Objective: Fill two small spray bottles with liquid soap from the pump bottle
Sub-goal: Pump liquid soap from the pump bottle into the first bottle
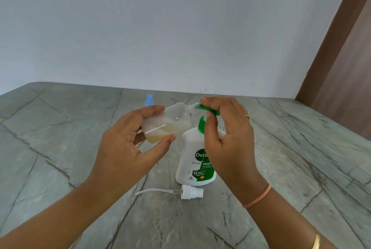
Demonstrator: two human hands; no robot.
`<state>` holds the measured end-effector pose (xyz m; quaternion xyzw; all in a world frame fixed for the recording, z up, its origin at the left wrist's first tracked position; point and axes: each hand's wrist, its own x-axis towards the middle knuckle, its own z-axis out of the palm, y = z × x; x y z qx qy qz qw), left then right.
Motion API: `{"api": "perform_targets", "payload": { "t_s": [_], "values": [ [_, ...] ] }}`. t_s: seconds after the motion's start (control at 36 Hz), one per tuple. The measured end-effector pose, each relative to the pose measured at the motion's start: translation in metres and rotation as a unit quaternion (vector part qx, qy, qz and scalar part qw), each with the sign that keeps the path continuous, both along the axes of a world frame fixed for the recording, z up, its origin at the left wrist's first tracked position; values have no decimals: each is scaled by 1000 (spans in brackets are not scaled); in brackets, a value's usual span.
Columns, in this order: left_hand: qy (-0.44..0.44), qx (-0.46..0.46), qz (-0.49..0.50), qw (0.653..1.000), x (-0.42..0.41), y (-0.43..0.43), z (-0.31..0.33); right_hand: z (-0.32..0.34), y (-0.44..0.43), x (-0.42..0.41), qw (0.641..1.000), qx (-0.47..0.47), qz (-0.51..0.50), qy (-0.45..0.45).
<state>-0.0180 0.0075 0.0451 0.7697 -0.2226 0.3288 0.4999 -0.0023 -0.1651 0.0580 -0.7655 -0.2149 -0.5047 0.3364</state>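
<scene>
spray bottle (172, 122) in left hand (128, 148), nozzle (205, 108) in pinch of right hand (230, 140), pump bottle (189, 148) half-hidden

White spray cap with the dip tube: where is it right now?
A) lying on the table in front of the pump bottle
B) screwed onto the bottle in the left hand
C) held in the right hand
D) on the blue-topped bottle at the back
A: the white spray cap lies on its side on the table in front of the pump bottle, while the left hand holds the small bottle with its neck open.
</scene>
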Motion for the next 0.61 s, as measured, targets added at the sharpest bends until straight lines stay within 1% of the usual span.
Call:
{"api": "perform_targets", "payload": {
  "t_s": [0.17,0.42,0.61],
  "values": [
    [2,-1,-2,1000,0,0,1,9,-1,-5,1000,0,8,14],
    [-9,6,3,1000,-1,-1,2,-7,-1,5,999,-7,-4,-44],
    [-17,15,5,1000,1,1,2,-11,2,7,999,6,0,-45]
  ]
}}
